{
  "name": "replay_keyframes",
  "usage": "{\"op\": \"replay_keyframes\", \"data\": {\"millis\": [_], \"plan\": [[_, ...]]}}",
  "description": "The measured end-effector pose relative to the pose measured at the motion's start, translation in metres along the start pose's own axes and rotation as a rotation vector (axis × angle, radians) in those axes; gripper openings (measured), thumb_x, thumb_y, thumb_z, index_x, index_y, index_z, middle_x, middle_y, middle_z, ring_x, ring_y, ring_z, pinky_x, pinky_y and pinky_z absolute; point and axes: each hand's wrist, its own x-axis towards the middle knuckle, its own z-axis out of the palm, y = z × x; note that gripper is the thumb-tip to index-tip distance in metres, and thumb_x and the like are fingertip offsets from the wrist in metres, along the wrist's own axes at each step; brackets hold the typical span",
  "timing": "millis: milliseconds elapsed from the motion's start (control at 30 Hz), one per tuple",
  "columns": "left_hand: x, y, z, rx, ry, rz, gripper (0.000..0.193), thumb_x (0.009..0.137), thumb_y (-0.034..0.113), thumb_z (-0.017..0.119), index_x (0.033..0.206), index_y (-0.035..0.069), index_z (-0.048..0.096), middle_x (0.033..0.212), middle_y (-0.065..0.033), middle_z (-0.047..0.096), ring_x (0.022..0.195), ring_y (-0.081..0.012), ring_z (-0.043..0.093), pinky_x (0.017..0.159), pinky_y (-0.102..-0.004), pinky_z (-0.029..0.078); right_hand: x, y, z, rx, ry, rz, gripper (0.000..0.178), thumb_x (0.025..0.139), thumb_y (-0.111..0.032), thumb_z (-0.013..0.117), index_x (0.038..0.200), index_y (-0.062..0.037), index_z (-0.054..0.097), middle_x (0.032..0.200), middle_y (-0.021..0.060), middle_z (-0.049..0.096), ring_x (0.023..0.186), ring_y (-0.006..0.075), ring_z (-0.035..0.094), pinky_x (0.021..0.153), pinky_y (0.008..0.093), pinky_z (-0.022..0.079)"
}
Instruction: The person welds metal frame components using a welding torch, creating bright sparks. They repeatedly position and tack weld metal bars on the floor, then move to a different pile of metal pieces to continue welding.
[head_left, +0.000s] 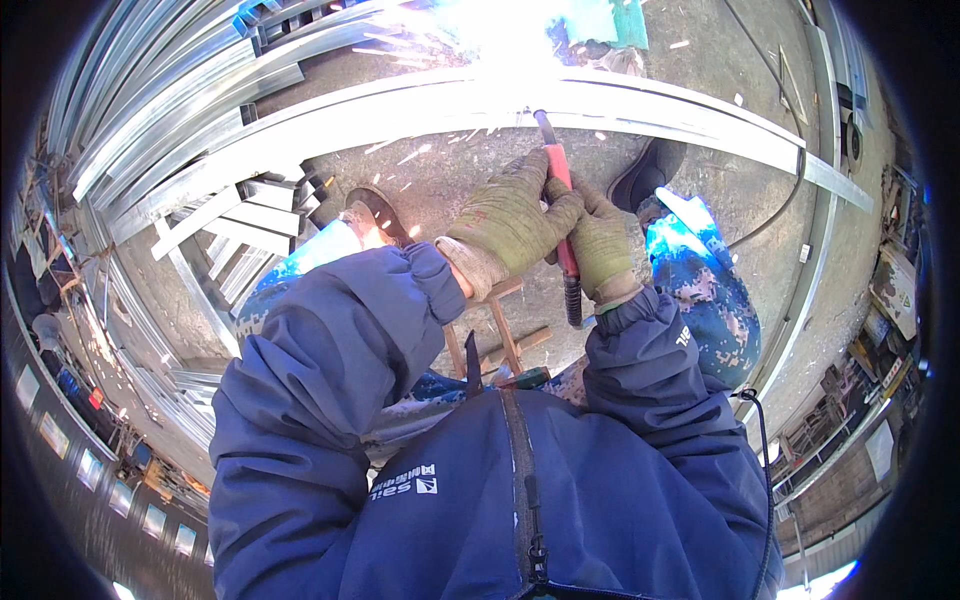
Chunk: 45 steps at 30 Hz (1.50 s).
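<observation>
Head view: both gloved hands, left hand [513, 222] and right hand [600, 245], gripped the red electrode holder [563, 215] at frame centre. Steady support suited the arc on the steel beam [690, 112] above.

Bare concrete floor [700, 60] lies open beyond the steel beam [400, 115]; stacked steel profiles [170, 110] crowd the left.

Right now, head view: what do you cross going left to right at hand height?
Stacked galvanised steel sections → left shoe → left hand, gloved → red welding torch → right hand, gloved, grip closed on the torch → camouflage trouser knee → long steel frame rail.
</observation>
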Motion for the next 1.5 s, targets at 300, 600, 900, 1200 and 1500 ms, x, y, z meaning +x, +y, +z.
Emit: {"op": "replay_keyframes", "data": {"millis": [300,600,900,1200,1500], "plan": [[0.0,0.012,-0.01,-0.067,-0.079,-0.063,0.056,0.097,0.042,0.067,0.132,-0.001,0.059,0.121,-0.0282,0.068,0.118,-0.0432,0.066,0.098,-0.047,0.053,-0.002,-0.006,0.004,0.016,0.03,0.005,0.04,0.104,-0.031,0.068,0.136,-0.0053,0.067,0.082,0.0013,0.068,0.052,0.0109,0.06,0.042,0.0263,0.045],[0.001,0.006,-0.007,-0.012,-0.029,-0.028,0.055,0.097,0.042,0.068,0.13,0.0,0.06,0.122,-0.028,0.068,0.118,-0.0429,0.067,0.098,-0.0466,0.053,-0.002,-0.006,0.003,0.018,0.007,0.0,0.041,0.104,-0.032,0.068,0.136,-0.0051,0.067,0.08,0.002,0.068,0.051,0.0116,0.059,0.041,0.0264,0.043],[0.001,-0.004,0.007,-0.013,0.05,0.006,0.06,0.096,0.044,0.069,0.134,-0.002,0.059,0.124,-0.03,0.067,0.118,-0.0426,0.067,0.099,-0.0465,0.054,0.0,-0.004,0.001,0.022,0.026,-0.027,0.039,0.104,-0.031,0.068,0.133,-0.005,0.068,0.079,0.0018,0.068,0.05,0.0113,0.058,0.041,0.0267,0.043],[0.0,0.017,-0.015,0.023,-0.109,-0.081,0.069,0.096,0.047,0.067,0.141,-0.004,0.055,0.127,-0.0302,0.066,0.123,-0.0406,0.065,0.102,-0.0456,0.053,0.0,-0.003,0.001,0.023,0.006,-0.011,0.039,0.105,-0.034,0.067,0.131,-0.0049,0.068,0.076,0.0029,0.067,0.049,0.0118,0.058,0.041,0.0273,0.043],[0.012,0.0,-0.026,0.08,0.056,0.065,0.065,0.097,0.044,0.069,0.144,0.001,0.056,0.134,-0.0228,0.067,0.127,-0.0397,0.063,0.108,-0.0445,0.05,-0.016,-0.023,0.001,-0.078,0.073,-0.001,0.048,0.103,-0.035,0.069,0.142,-0.0069,0.063,0.085,0.0021,0.067,0.058,0.0112,0.063,0.046,0.0258,0.046]]}}
